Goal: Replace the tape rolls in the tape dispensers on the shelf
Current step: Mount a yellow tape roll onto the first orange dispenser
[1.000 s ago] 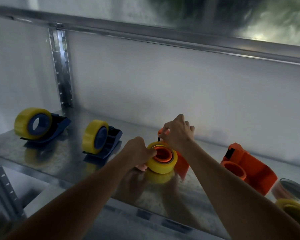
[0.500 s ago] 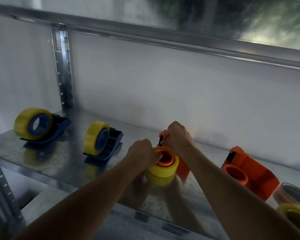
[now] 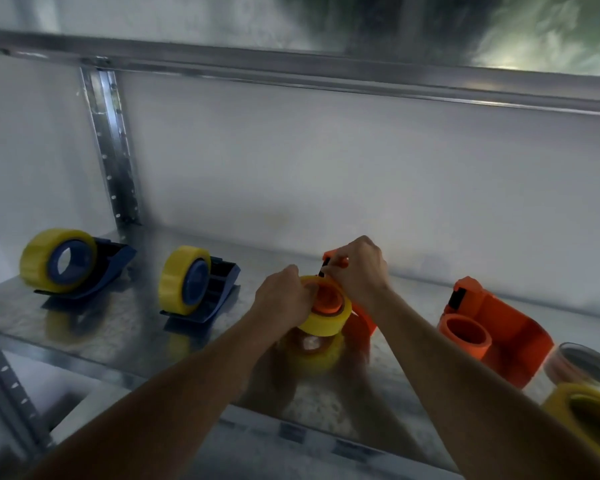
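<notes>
A yellow tape roll sits on the hub of an orange dispenser lying on the metal shelf. My left hand grips the roll's left side. My right hand pinches at the dispenser's front end by the black cutter, where the tape's end is hidden under my fingers. Two blue dispensers at the left each carry a yellow roll. At the right, a second orange dispenser lies with a bare hub.
At the right edge stand a clear, nearly spent roll and a loose yellow roll. A perforated metal upright rises at the back left, and the upper shelf's rail crosses overhead. A white wall backs the shelf.
My right hand has dropped from above the dispenser down onto its cutter end. My left hand stays on the yellow roll, which has tipped slightly flatter on the hub.
</notes>
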